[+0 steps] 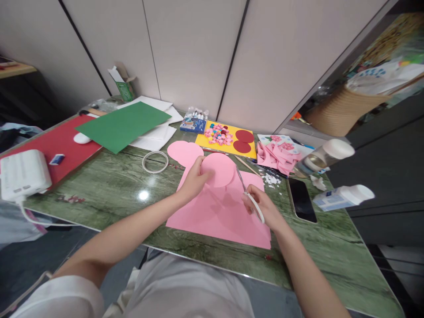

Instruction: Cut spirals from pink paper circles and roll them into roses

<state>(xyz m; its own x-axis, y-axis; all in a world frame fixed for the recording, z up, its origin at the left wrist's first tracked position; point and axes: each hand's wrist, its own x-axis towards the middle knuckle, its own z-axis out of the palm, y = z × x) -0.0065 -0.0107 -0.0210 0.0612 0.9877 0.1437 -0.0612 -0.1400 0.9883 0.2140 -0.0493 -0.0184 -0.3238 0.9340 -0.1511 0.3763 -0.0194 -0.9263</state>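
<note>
My left hand pinches a pink paper circle, holding it just above a large pink paper sheet on the green table. My right hand grips white-handled scissors, whose blades point up toward the circle's right edge. A second pink circle lies flat on the table beyond my left hand.
A white tape ring, a green sheet on white papers, a red sheet, a white device, a yellow board with pom-poms and dark red discs, pink scraps, a phone, bottles.
</note>
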